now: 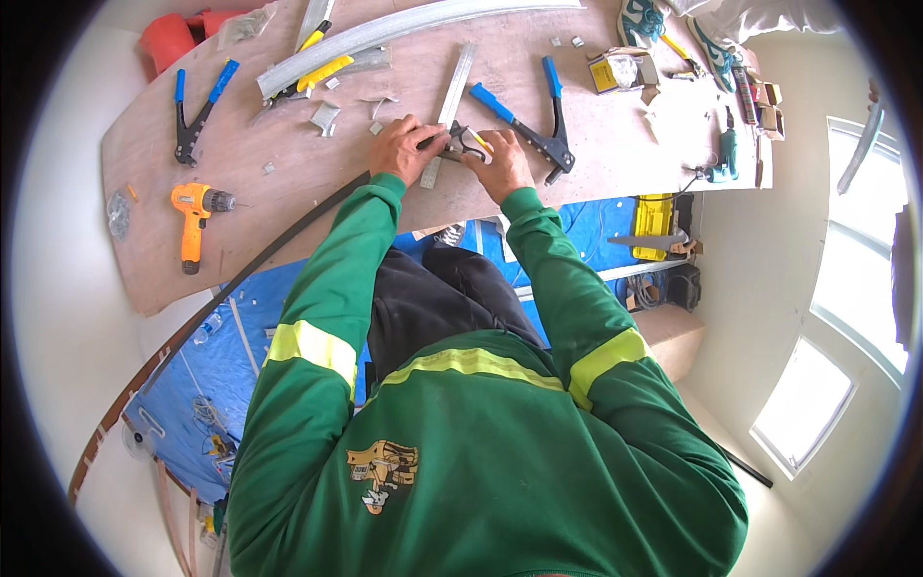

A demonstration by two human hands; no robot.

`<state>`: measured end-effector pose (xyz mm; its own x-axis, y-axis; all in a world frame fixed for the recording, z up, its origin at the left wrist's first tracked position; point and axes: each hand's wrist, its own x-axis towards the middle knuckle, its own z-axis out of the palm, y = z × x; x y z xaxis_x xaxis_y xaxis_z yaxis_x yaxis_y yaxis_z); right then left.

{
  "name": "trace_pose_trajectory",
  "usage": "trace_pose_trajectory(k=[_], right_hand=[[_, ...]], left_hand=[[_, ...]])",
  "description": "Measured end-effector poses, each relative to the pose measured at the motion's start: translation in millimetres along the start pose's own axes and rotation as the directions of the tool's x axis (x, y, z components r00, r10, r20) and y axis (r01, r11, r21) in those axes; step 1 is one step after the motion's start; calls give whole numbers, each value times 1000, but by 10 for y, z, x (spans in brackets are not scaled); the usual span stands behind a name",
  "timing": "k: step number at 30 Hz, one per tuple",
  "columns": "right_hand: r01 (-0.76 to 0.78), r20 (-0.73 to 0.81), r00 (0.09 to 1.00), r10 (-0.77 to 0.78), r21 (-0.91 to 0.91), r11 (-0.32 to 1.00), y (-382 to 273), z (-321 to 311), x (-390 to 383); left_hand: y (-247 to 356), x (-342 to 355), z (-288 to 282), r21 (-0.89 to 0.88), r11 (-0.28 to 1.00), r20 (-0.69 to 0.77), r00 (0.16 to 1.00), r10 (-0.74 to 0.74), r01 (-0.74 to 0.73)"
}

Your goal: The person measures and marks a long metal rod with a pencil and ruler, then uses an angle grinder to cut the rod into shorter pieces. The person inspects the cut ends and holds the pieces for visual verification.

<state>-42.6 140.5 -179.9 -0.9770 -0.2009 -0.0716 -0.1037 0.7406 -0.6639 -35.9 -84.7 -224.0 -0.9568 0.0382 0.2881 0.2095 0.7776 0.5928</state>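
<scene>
My left hand (402,151) is closed around the upper end of a long dark strip (317,213), which trails down to the lower left. Close beside it, the bent fingers of my right hand (504,169) pinch a thin yellow-and-white stick like a pencil (480,142). A small dark curved piece (465,142) sits between the hands; its kind is unclear. Partly beneath my left fingers lies a flat pale metal strip (456,88). Just right of my right hand, a hand riveter (538,133) with blue handles rests with its handles spread.
The wooden worktop (317,178) carries an orange drill (195,223), another blue-handled riveter (199,117), a curved metal channel (385,34), metal scraps (326,117) and a teal power tool (726,154). Another person's shoes (639,21) stand at the far right. Blue sheeting (586,226) covers the floor.
</scene>
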Motion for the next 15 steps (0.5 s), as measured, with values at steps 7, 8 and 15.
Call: trace_pose_trajectory(k=[7, 8, 15], right_hand=[[-289, -1, 946, 325, 453, 843, 165, 50, 130], [-380, 70, 902, 426, 596, 708, 160, 18, 155], [-218, 7, 972, 234, 391, 894, -147, -262, 307]], left_hand=[[-21, -12, -20, -16, 999, 23, 999, -41, 42], [-21, -11, -16, -24, 998, 17, 999, -49, 50], [-42, -11, -12, -3, 998, 56, 997, -55, 55]])
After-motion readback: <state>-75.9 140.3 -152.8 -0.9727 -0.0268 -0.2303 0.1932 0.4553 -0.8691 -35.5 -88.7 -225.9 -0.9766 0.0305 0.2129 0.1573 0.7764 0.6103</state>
